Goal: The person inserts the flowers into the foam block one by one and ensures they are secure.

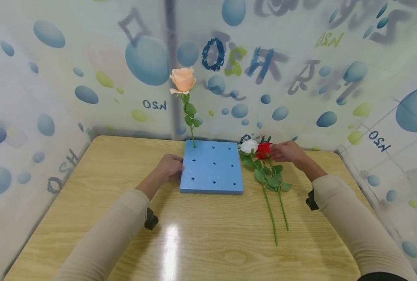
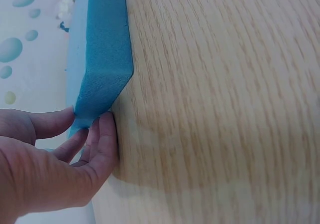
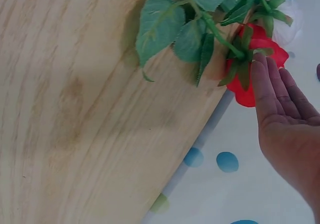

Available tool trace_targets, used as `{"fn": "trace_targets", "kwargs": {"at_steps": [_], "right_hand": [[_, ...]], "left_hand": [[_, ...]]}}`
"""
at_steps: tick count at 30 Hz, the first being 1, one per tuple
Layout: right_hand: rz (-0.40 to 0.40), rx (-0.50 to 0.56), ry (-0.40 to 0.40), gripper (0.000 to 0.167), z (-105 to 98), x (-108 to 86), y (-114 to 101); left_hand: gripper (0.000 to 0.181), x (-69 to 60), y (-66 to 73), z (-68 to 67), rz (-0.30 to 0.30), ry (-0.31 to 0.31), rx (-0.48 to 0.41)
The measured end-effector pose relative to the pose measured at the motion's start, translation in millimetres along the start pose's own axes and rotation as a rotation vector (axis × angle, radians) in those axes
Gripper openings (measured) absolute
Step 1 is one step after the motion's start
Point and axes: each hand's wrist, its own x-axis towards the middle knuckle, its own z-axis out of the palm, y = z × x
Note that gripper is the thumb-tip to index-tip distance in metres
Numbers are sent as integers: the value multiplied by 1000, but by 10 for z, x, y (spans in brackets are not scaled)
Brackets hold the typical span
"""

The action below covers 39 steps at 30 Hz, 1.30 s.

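A blue foam board (image 1: 212,171) with several small holes lies on the table, a peach rose (image 1: 183,80) upright in its back left hole. The left hand (image 1: 167,168) grips the board's left edge; in the left wrist view its thumb and fingers (image 2: 102,139) hold the blue foam (image 2: 107,38). To the right lie a white rose (image 1: 249,146) and a red rose (image 1: 263,150). The right hand (image 1: 286,152) touches the red bloom; in the right wrist view its straight fingers rest against the red rose (image 3: 245,96), thumb hidden.
The wooden table (image 1: 124,164) reaches back to a patterned wall covering (image 1: 113,58) with blue and green spots. Green stems (image 1: 269,207) of the lying roses point toward the front. A glare spot shines on the table's front part.
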Motion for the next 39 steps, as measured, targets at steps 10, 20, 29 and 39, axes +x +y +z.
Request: {"fn": "trace_targets", "kwargs": {"at_steps": [10, 20, 29, 39], "right_hand": [[48, -90, -12, 55, 9, -1, 128], [94, -108, -17, 45, 86, 35, 224], [90, -190, 0, 27, 151, 101, 330], [88, -193, 11, 18, 169, 131, 362]], "left_hand": [[49, 3, -5, -9, -5, 1, -15], [49, 7, -11, -2, -6, 1, -9], [49, -3, -2, -5, 1, 6, -3], [49, -18, 3, -9, 6, 1, 12]]}}
